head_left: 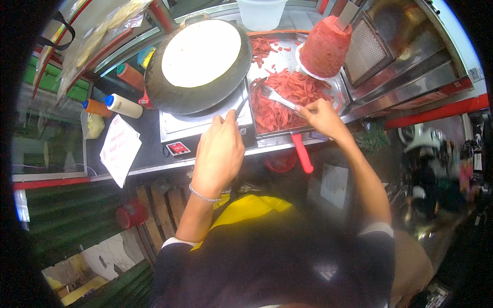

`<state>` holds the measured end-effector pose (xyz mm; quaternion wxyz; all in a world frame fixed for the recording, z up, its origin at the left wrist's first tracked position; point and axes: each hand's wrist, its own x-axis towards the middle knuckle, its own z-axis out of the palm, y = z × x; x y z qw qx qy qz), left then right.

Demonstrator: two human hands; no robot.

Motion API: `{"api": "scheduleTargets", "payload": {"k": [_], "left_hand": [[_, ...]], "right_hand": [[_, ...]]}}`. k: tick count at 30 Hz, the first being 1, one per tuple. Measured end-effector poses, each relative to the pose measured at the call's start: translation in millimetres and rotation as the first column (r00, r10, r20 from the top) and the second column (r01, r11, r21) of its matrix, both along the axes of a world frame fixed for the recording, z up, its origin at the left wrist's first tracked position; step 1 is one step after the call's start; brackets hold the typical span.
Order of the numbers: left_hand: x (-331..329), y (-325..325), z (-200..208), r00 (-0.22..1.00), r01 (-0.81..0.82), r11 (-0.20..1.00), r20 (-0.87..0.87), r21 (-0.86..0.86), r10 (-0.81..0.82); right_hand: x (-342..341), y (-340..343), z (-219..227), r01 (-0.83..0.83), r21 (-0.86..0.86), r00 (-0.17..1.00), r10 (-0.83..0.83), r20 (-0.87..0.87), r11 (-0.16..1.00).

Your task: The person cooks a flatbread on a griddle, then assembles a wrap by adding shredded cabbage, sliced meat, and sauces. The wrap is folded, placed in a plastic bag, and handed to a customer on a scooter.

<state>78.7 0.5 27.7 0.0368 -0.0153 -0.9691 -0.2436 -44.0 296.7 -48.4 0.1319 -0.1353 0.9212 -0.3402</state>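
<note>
My left hand (220,149) is closed round the handle of a thin dark metal utensil (244,104), whose tip reaches the left edge of the shredded meat. My right hand (322,119) grips a silver utensil (280,98); its head, spoon or fork I cannot tell, rests in the meat. Reddish meat strips (287,110) are heaped in a shallow metal tray (341,90). Left of the tray, a round white flatbread (202,53) lies on a dark domed griddle (156,87) over a silver stove (172,124).
A cone of red meat (327,47) stands on a spit at the tray's back right, beside a mesh grill heater (368,47). A red-handled tool (303,154) juts over the counter's front edge. Sauce bottles (123,106) and white paper sheets (119,146) lie at left; a clear tub (262,13) stands behind.
</note>
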Motion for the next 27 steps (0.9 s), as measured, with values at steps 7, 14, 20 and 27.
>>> {"api": "scheduleTargets", "payload": {"k": [7, 14, 20, 27], "left_hand": [[1.8, -12.8, 1.4, 0.991, -0.025, 0.997, -0.129, 0.073, 0.034], [-1.0, -54.9, 26.8, 0.989, -0.109, 0.974, -0.080, 0.197, 0.126], [1.9, -73.2, 35.4, 0.994, -0.075, 0.952, -0.057, 0.298, 0.096], [-1.1, -87.8, 35.9, 0.995, -0.049, 0.942, -0.061, 0.332, 0.073]], "right_hand": [[2.3, 10.7, -3.7, 0.175, -0.170, 0.979, -0.154, 0.130, 0.970], [18.4, 8.7, 56.3, 0.188, -0.204, 0.981, -0.173, 0.086, 0.961], [27.5, -0.7, 103.3, 0.256, -0.171, 0.966, -0.255, 0.029, 0.951], [39.4, 1.3, 153.0, 0.260, -0.198, 0.962, -0.271, -0.025, 0.945]]}}
